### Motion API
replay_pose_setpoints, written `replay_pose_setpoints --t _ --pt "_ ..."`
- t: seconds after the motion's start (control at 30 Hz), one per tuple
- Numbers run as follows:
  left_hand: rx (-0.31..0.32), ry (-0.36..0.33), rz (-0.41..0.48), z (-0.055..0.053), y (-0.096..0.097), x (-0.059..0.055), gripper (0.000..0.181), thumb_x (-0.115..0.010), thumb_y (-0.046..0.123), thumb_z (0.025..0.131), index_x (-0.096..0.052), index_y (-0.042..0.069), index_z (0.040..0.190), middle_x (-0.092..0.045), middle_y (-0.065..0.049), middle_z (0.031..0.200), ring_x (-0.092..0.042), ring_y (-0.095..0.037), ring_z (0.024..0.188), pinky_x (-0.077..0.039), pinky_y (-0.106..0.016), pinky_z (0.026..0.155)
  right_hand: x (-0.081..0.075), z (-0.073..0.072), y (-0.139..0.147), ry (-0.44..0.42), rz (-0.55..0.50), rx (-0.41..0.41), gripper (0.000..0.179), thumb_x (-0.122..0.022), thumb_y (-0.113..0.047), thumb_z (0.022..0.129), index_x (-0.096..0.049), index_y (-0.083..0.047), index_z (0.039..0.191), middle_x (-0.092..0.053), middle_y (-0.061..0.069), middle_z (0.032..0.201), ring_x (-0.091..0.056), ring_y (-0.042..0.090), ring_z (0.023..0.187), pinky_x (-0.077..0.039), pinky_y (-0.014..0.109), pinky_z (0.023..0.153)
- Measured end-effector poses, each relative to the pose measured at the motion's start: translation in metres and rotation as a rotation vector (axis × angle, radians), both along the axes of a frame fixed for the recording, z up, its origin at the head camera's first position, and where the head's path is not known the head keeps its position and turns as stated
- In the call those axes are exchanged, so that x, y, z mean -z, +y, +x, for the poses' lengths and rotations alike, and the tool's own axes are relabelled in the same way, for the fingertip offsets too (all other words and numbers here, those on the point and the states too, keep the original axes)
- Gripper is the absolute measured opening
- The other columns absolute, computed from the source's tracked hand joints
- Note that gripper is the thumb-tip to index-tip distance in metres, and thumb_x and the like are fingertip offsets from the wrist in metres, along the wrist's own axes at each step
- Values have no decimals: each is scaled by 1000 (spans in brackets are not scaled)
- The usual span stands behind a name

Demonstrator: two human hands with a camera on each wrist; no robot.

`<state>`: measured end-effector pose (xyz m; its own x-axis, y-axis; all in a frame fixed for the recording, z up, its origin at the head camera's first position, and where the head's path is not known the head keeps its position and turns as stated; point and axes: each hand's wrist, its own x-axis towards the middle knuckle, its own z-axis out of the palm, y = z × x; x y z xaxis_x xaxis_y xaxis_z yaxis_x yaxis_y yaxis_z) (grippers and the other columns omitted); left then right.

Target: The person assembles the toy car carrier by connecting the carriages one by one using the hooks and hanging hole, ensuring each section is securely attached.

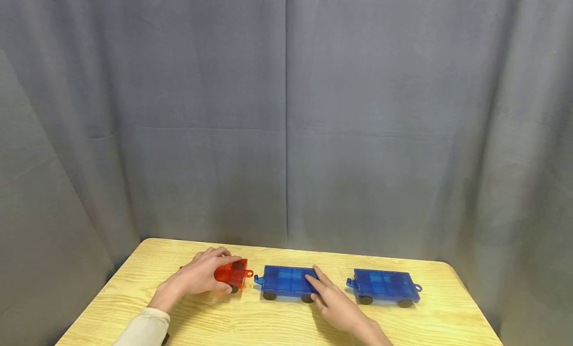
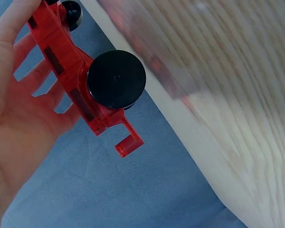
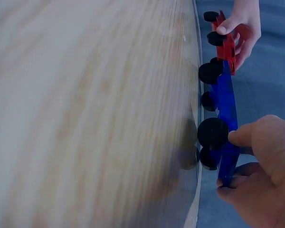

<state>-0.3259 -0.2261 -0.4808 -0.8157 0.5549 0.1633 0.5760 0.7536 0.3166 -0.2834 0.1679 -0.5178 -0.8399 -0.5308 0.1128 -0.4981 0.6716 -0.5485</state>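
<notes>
My left hand [image 1: 201, 272] grips a see-through red toy train car [image 1: 236, 271] with black wheels, fingers over its far side. That hand covers much of the car in the head view; its hook [image 2: 128, 145] shows in the left wrist view. The red car's ring [image 1: 249, 273] is close to the hook [image 1: 258, 279] of a blue toy train car [image 1: 288, 280], with a small gap between them. My right hand [image 1: 337, 306] holds this blue car by its right end, the thumb near a wheel [image 3: 213, 132].
A second blue train car [image 1: 385, 285] stands on the table to the right, apart from the others, its hook pointing left. The light wooden table [image 1: 224, 326] has rounded back corners. Grey curtains [image 1: 201, 112] hang behind it and at both sides.
</notes>
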Motion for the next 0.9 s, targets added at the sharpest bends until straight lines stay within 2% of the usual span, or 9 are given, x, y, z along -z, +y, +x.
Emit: replay_pose_setpoints --t 0.17,0.37,0.67,0.9 --pt "3 4 -6 0 4 -2 73 -89 40 78 -61 24 144 -55 1 127 -50 -25 116 -38 -55 96 -1 0 -3 -11 12 3 53 -53 -15 108 -38 -5 157 -13 20 166 -31 39 145 -46 46 101" --pt "31 6 -8 -2 9 0 72 -88 38 80 -60 22 144 -55 1 128 -49 -26 116 -38 -56 97 0 0 -4 -14 12 5 53 -53 -16 108 -38 -5 157 -12 19 166 -28 39 147 -41 50 106" --pt "30 12 -41 -5 12 3 74 -89 37 78 -60 22 145 -55 1 125 -50 -26 115 -37 -55 98 1 -1 -5 -21 8 1 53 -52 -17 108 -37 -5 157 -12 19 166 -30 38 146 -45 45 101" --pt "28 -9 -41 -6 12 4 72 -90 35 76 -62 23 142 -57 3 122 -50 -23 112 -38 -54 94 1 -1 -4 -16 12 2 53 -53 -17 108 -38 -5 157 -13 20 166 -32 38 145 -47 44 100"
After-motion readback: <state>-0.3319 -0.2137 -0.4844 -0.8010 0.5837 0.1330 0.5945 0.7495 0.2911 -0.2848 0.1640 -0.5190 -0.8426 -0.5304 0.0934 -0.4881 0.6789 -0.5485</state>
